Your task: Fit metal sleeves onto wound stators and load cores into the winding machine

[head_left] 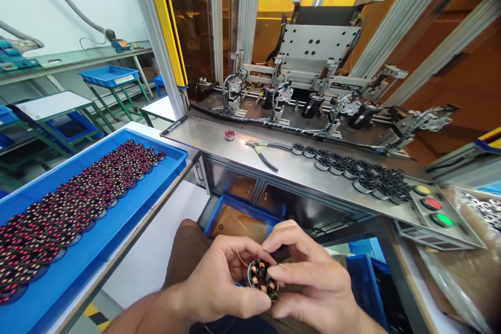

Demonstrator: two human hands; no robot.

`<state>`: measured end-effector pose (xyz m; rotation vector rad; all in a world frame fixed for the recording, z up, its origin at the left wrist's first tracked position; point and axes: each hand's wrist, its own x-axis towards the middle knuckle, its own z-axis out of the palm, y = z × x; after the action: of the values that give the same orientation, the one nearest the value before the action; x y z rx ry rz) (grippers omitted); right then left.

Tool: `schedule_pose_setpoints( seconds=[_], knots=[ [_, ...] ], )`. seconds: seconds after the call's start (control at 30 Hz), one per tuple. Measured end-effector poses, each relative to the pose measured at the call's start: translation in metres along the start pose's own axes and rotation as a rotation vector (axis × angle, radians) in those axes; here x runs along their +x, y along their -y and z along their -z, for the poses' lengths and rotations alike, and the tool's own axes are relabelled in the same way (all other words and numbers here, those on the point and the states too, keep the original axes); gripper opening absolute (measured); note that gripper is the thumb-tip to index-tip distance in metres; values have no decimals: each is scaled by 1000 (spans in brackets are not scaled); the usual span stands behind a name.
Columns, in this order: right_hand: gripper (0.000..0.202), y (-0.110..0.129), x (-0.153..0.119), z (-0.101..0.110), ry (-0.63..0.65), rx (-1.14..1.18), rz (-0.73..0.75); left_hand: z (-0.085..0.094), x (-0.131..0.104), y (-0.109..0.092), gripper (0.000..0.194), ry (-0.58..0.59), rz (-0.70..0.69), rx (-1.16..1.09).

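Observation:
Between my two hands, above my lap, is a round motor stator [263, 277] with copper windings and a black core. My left hand [219, 276] is closed round its left side, the thumb along the lower rim. Fingers of my right hand [313, 276] press on its right side and top edge, near a thin loose copper wire [239, 254]. Whether the right fingertips pinch the wire itself, I cannot make out. On the steel ledge [195, 133] ahead lie a pair of cutting pliers [263, 155] and a single stator with red windings [229, 135].
A blue tray [164, 167] at left holds many wound stators [97, 182]. Black stator cores [352, 167] line the ledge at right, beside a button box [434, 206]. Behind stands the winding machine [313, 88]. A blue bin [238, 216] with wire scraps sits below the ledge.

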<state>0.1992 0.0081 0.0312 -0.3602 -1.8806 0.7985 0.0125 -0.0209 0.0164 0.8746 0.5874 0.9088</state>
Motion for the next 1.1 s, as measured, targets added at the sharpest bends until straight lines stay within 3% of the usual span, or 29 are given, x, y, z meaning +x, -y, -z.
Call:
schedule_pose_setpoints(
  seconds=[0.13,0.3,0.37,0.5,0.63,0.73,0.87,0.97,1.1],
  knots=[
    [24,1,1,-4,62,-35,15,1,1,0,34,4,64,-35],
    [20,3,-23,-9,-188,-364,135,6,2,5,37,19,66,-107],
    [21,6,-36,-11,-214,-524,157,5,2,8,40,30,11,-141],
    [23,10,-49,-20,-313,-678,145,-1,3,13,48,9,-290,8],
    [20,9,-46,-36,-459,-617,134,-5,2,16,64,-113,-648,286],
    [20,9,-42,-48,-512,-475,74,-6,-1,19,64,-191,-743,414],
    [19,9,-37,-59,-542,-262,-111,-8,-3,23,56,-243,-700,368],
    [17,8,-33,-58,-536,-277,-113,-5,-4,22,61,-200,-510,248],
    [19,5,-29,-50,-491,-374,-59,6,-3,14,76,-42,-222,227]
  ],
)
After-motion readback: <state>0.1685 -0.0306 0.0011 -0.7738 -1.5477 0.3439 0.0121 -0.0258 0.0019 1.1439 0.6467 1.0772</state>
